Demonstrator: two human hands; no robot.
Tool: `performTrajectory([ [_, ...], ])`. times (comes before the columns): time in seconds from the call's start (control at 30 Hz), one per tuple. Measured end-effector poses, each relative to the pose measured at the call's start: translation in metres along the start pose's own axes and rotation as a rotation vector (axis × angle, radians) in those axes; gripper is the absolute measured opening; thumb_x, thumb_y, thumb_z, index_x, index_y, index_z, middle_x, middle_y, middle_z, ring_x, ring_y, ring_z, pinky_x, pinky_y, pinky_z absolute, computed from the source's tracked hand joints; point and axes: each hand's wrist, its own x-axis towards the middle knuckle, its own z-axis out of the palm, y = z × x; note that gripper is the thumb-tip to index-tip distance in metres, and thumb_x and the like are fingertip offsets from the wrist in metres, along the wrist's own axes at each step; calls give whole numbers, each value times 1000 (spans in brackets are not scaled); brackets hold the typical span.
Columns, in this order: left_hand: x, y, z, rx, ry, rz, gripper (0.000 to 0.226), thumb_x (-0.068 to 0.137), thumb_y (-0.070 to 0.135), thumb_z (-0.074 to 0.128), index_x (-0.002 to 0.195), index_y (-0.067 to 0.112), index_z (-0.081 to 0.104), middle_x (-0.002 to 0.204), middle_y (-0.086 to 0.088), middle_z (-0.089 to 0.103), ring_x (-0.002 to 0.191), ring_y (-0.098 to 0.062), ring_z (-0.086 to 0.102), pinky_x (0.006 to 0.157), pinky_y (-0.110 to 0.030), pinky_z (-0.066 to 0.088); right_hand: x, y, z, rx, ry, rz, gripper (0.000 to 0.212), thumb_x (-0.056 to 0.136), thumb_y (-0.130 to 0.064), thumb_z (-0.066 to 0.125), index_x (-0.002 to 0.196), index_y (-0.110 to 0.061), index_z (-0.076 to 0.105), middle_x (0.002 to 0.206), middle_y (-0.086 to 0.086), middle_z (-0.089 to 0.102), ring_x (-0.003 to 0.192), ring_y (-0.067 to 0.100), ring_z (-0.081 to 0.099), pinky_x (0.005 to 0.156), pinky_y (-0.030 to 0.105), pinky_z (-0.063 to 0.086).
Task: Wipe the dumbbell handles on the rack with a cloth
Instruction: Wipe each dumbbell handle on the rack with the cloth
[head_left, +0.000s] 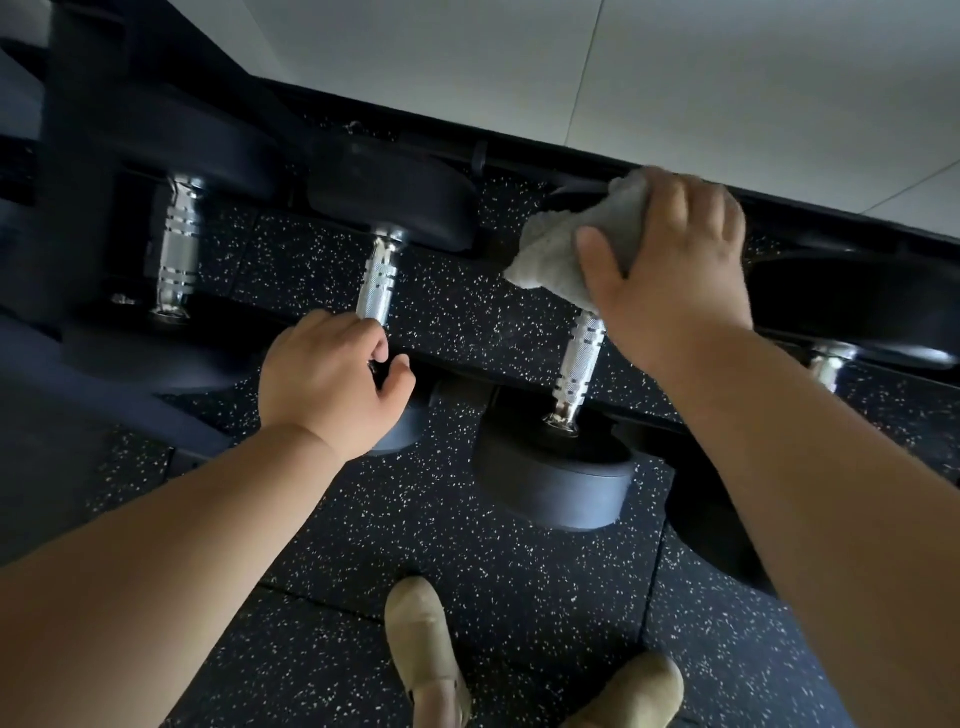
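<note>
Black dumbbells with knurled chrome handles lie side by side on a low black rack (519, 358). My right hand (670, 265) grips a grey cloth (566, 244) wrapped over the upper end of one chrome handle (579, 364); the lower part of that handle shows bare. My left hand (332, 384) curls its fingers round the near end of the neighbouring handle (378, 283), by the rack's front rail. Another handle (179, 249) sits further left, and a fourth handle (826, 364) peeks out past my right forearm.
Speckled black rubber flooring (467, 571) lies under and in front of the rack. My two tan shoes (423, 654) stand close to the rack's front edge. A pale wall (623, 78) runs behind the rack. Large black dumbbell heads (556, 483) overhang the front rail.
</note>
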Motion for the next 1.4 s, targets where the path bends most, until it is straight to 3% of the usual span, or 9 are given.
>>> performTrajectory([
  [0.2, 1, -1, 1, 19, -3, 21, 33, 89, 48, 46, 77, 20, 60, 75, 5, 62, 78, -25, 52, 62, -33, 30, 4, 14, 0, 194, 103, -73, 54, 103, -54, 37, 139, -18, 56, 133, 3, 59, 125, 24, 51, 111, 46, 44],
  [0.27, 1, -2, 2, 21, -6, 29, 33, 89, 48, 47, 78, 20, 61, 76, 6, 63, 78, -24, 52, 61, -33, 30, -8, 26, 0, 429, 76, 117, 51, 108, -49, 29, 143, -20, 52, 135, -1, 56, 126, 17, 52, 106, 35, 50],
  [0.33, 1, -3, 3, 24, -5, 32, 33, 89, 47, 47, 79, 20, 62, 76, 6, 63, 78, -23, 51, 61, -33, 28, -14, 34, 5, 613, -50, 402, 48, 112, -44, 23, 155, -28, 38, 137, -10, 49, 123, 9, 52, 77, 10, 51],
  [0.4, 0, -3, 3, 28, -2, 33, 33, 89, 47, 47, 78, 20, 62, 76, 5, 63, 77, -24, 52, 62, -33, 28, -14, 35, 7, 700, -144, 598, 50, 114, -35, 18, 163, -28, 22, 140, -12, 43, 118, 10, 54, 63, 10, 46],
  [0.5, 1, -1, 2, 30, 4, 34, 33, 88, 47, 47, 77, 19, 62, 75, 4, 63, 77, -26, 52, 61, -33, 29, -7, 23, -1, 789, -64, 654, 50, 113, -39, 23, 161, -25, 27, 146, -8, 44, 128, 17, 51, 98, 29, 46],
  [0.67, 1, 0, 1, 31, -4, 37, 31, 87, 47, 47, 76, 20, 61, 74, 5, 63, 77, -25, 52, 59, -33, 29, -14, -19, 12, 515, 105, 307, 82, 93, -62, 52, 159, -22, 23, 163, 10, 24, 148, 36, 27, 120, 57, 30],
  [0.9, 1, -1, 1, 37, -7, 40, 30, 87, 46, 49, 76, 20, 60, 74, 5, 62, 75, -24, 50, 60, -33, 29, -10, 25, 15, 765, 6, 348, 81, 80, -79, 64, 143, -35, 40, 140, -5, 51, 118, 13, 60, 98, 37, 56],
  [1.13, 1, 1, 0, 6, 8, 42, 29, 86, 45, 51, 74, 20, 58, 72, 5, 60, 74, -26, 52, 60, -33, 31, 4, -19, 14, -42, 139, 18, 63, 95, -57, 41, 148, -24, 47, 150, 13, 44, 143, 42, 33, 120, 62, 24],
  [1.4, 0, -1, 0, 5, 7, 36, 29, 87, 46, 50, 74, 21, 56, 72, 7, 58, 75, -25, 51, 62, -34, 31, 42, -73, 17, -480, -86, -314, 34, 93, -38, 54, 121, -20, 61, 114, 7, 60, 107, 31, 53, 91, 42, 38],
])
